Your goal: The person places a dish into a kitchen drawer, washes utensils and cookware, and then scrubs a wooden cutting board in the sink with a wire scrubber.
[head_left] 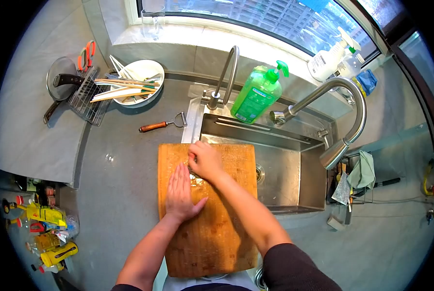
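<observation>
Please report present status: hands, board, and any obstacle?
Left hand flat on cutting board; right hand curled on it, contents unclear. Board partly covers sink. Peeler beyond board, apart from hands.

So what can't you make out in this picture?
All from the head view:
Right hand: its curled fingers hide the palm and anything inside it.
Cutting board: the left hand covers the patch beneath it.
Sink: the board hides its near left part.
Green bottle: the label's fine print is too small to read.
Right sleeve: cut off by the bottom edge.
</observation>
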A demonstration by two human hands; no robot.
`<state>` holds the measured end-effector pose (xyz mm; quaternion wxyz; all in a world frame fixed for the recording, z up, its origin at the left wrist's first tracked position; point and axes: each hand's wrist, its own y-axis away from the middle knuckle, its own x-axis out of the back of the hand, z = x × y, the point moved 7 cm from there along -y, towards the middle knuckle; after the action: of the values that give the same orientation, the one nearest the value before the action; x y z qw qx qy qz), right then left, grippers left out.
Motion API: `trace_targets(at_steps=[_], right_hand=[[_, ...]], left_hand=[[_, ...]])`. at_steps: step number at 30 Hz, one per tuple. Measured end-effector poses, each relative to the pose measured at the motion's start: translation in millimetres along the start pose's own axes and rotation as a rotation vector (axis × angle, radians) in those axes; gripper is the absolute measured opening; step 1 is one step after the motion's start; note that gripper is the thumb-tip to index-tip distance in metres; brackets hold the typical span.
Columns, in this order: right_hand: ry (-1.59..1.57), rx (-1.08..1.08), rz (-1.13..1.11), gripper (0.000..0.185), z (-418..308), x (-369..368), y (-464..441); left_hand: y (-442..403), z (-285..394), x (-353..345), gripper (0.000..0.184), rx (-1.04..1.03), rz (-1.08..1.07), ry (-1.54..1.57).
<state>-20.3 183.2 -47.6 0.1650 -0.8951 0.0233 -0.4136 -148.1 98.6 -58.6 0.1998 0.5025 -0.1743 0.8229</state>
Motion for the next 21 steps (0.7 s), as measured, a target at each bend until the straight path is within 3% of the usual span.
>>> trace_targets(at_steps=[3,5,8,11,13,14,16,18,21], right_hand=[[-0.038,-0.013,0.073,0.009,58.3,43.2,26.4],[0.237,-0.284,0.182,0.012,98.3,88.3,40.2],[0.243,-0.283,0.241,0.014,69.9,46.6,11.8],[-0.009,-0.011,-0.049,0.012,-25.2,-33.2,-20.6],[-0.144,0.134,-0.042,0.017,-16.5,-18.1,-13.6],[-0.110,0.135,0.007,0.023,4.5,-7.0,-1.2],[0.022,-0.157,0.198,0.028,52.0,42.9,26.3],[0.107,-0.236,0.271,0.027,62.2,68.2,37.0],[0.044,-0.092,0.224,0.023,33.9,15.6,4.2]], left_hand=[[1.9,-2.6,0.3,0.111,-0.011,0.047,0.029],[-0.3,-3.1,-0.2,0.111,-0.009,0.057,0.037],[1.1,-2.0,1.4,0.108,-0.003,0.064,0.077],[4.3,-8.3,-4.8,0.105,0.033,0.110,0.095],[8.9,-13.0,-3.0,0.102,0.032,0.112,0.087],[5.1,-10.5,0.3,0.101,0.017,0.111,0.086],[8.7,-12.8,6.1,0.098,0.016,0.090,0.092],[21.3,-27.3,6.2,0.098,0.075,0.107,0.034],[30.5,-35.0,12.1,0.097,0.130,0.097,0.004]])
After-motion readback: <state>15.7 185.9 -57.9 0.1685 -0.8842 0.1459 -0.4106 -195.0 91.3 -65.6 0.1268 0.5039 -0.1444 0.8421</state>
